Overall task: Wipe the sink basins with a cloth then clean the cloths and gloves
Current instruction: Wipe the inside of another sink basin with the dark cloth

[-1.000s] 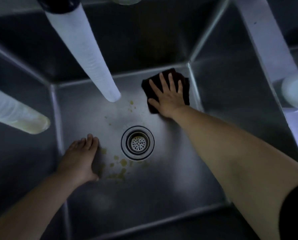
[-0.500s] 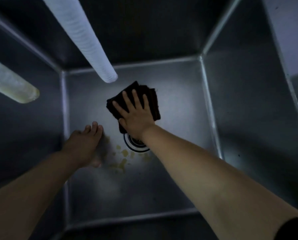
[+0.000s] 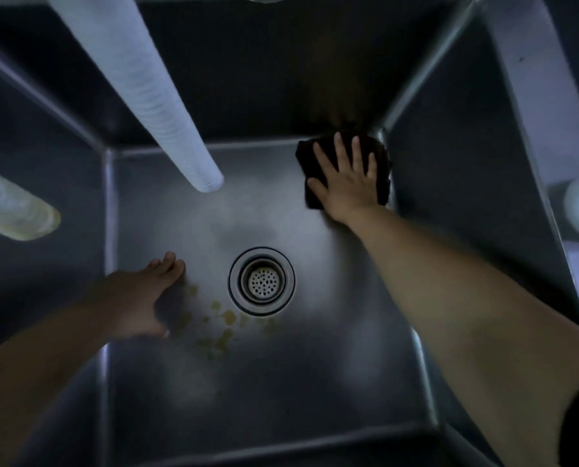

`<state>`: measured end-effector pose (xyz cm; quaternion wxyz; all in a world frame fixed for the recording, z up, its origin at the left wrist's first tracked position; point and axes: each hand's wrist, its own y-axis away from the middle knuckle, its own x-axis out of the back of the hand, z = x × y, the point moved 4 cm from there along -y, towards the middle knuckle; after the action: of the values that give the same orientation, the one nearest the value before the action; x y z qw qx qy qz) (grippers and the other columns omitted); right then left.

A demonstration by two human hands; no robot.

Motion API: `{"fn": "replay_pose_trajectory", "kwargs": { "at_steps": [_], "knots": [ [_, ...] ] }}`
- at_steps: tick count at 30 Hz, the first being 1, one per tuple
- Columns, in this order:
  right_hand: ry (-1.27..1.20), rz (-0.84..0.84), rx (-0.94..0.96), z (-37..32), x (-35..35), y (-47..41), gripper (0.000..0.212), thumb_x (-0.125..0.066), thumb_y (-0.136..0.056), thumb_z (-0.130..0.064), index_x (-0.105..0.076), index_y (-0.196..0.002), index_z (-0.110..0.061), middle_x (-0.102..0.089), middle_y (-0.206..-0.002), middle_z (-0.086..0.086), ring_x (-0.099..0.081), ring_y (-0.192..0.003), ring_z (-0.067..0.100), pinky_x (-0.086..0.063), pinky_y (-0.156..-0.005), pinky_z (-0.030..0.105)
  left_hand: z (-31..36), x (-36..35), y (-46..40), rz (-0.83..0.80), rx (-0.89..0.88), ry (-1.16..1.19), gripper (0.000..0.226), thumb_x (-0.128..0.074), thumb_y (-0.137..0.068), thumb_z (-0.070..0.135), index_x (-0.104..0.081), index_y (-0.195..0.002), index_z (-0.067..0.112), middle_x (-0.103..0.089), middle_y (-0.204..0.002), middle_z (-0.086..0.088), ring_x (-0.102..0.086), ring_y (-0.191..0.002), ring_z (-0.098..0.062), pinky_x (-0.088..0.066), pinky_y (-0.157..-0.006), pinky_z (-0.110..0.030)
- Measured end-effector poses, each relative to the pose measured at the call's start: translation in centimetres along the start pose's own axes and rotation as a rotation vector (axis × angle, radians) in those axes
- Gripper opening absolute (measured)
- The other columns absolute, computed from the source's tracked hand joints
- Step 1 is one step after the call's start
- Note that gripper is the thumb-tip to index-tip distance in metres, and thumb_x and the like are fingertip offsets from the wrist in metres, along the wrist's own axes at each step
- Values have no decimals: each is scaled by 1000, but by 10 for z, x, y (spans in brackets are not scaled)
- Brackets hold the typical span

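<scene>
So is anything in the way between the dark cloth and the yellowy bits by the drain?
Only the round metal drain lies roughly between them. The right hand presses the dark cloth in the far right corner; the yellowish bits sit beside the left hand.

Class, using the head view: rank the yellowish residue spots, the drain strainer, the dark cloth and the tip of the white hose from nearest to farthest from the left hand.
1. Yellowish residue spots: just right of the left hand.
2. Drain strainer: centre of the floor, further right.
3. White hose tip: hanging above, towards the back.
4. Dark cloth: far right corner, under the right hand.
</scene>
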<state>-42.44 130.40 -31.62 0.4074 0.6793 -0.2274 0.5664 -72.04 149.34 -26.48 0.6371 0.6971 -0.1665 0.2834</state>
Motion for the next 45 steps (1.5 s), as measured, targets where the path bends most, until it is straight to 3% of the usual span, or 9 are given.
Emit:
{"fn": "replay_pose_trajectory", "kwargs": {
  "at_steps": [3, 7, 15, 20, 26, 30, 36, 41, 45],
  "knots": [
    [-89, 21, -141, -27, -1, -8, 66, -21, -94, -58, 8, -149, -34, 19, -157, 8, 22, -141, 36, 13, -110, 55, -6, -6, -4, 9, -15, 63, 115, -66, -72, 56, 14, -149, 24, 28, -147, 6, 0, -145, -7, -26, -111, -22],
    [-116, 46, -163, -72, -3, -6, 68, -22, -95, -56, 9, -149, -29, 18, -156, 14, 21, -140, 41, 12, -110, 58, -5, -9, -6, 11, 3, 31, 111, -63, -75, 56, 16, -148, 25, 22, -155, 5, 0, -145, -9, -28, -110, -25],
    [0, -48, 345, -187, -11, 20, 61, -23, -97, -50, 3, -150, -33, 12, -158, 10, 21, -140, 39, 14, -109, 60, -1, -7, -4, -16, 29, -20, 96, -54, -89, 42, 19, -147, 21, 24, -155, -1, -3, -146, -14, -30, -109, -26],
    [64, -12, 473, -149, -6, 9, 55, -21, -98, -46, -1, -149, -38, 8, -159, 0, 16, -144, 30, 9, -114, 54, 5, -6, -2, -7, 41, -56, 89, -50, -92, 30, 19, -147, 18, 24, -156, -3, -3, -146, -16, -30, -109, -27],
    [42, 59, 187, -47, 0, -1, 57, -26, -96, -49, -4, -148, -41, 4, -160, -2, 10, -145, 28, 4, -114, 51, 9, -7, 1, 16, 56, -72, 83, -46, -92, 28, 14, -149, 19, 19, -157, -3, -6, -146, -17, -31, -112, -35],
    [12, 17, -2, 15, -2, 13, 61, -25, -95, -51, 2, -149, -39, 11, -159, 1, 13, -145, 28, 6, -114, 48, 8, -10, 2, 33, 69, -78, 81, -45, -92, 28, 13, -149, 19, 18, -158, 0, -6, -146, -16, -35, -109, -41],
    [5, -11, -45, 4, -20, 87, 63, -27, -96, -49, 2, -149, -35, 10, -159, 8, 14, -144, 33, 8, -114, 48, 7, -9, 6, 47, 84, -37, 79, -45, -92, 37, 6, -149, 19, 14, -158, -1, -11, -145, -18, -40, -103, -43],
    [24, -118, 58, -7, -45, 175, 69, -30, -95, -50, 11, -148, -34, 15, -157, 10, 20, -142, 33, 15, -111, 47, 13, 6, 25, 86, 94, 63, 68, -46, -89, 43, -17, -146, 20, -12, -156, 0, -24, -140, -18, -31, -108, -43],
    [60, -236, 98, -5, -60, 218, 73, -27, -96, -52, 33, -134, -36, 25, -155, 10, 36, -134, 27, 23, -107, 45, 17, 14, 68, 178, 70, 83, 78, -44, -90, 46, -2, -150, 18, 0, -160, -1, -10, -146, -15, -14, -115, -41]
  ]
}}
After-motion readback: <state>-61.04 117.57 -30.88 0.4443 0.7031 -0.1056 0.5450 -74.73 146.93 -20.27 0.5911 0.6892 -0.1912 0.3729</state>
